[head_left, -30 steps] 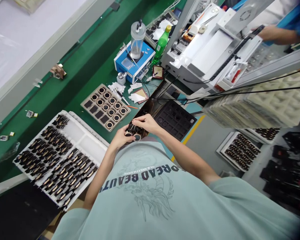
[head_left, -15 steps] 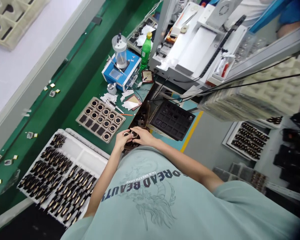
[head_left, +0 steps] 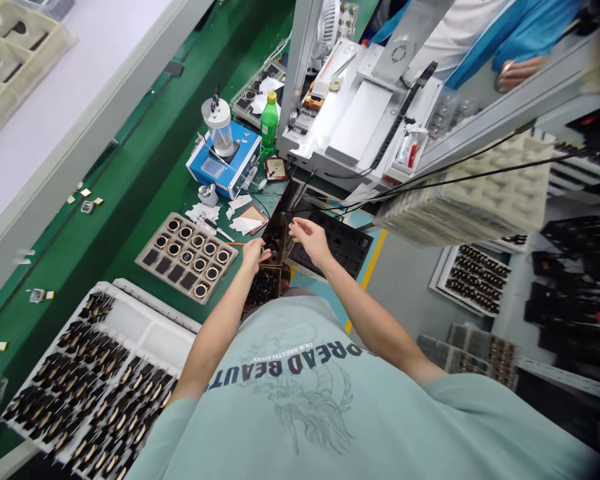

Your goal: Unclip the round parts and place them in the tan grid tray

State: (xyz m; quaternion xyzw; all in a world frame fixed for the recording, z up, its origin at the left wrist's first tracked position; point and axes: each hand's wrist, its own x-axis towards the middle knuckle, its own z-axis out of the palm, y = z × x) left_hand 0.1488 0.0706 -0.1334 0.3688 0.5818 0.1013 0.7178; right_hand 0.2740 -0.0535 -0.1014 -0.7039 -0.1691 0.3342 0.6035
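Note:
My left hand (head_left: 255, 255) is beside the tray's right edge, above a brown box of small dark parts (head_left: 263, 285). Its fingers are bent together, and whatever is in them is hidden. To its right, my right hand (head_left: 310, 240) hangs in front of a black compartment tray (head_left: 347, 245), its fingertips drawn close together as in a pinch. Anything between those tips is too small to make out. Left of my left hand lies a beige tray (head_left: 183, 288) with several dark round parts with gold-coloured rims (head_left: 199, 265); some pockets in its near rows hold no ring.
White trays packed with black-and-gold parts (head_left: 80, 373) lie at lower left. Beyond the beige tray stand a blue device (head_left: 225, 163), a green bottle (head_left: 269, 123) and paper scraps. A white machine (head_left: 350, 127) and stacked trays (head_left: 465, 193) are at right. Another person's hand (head_left: 521, 72) shows at upper right.
My hands were together on a dark ring-shaped part; now they are apart. My right hand has moved up and right, and the ring no longer shows. The view has shifted slightly.

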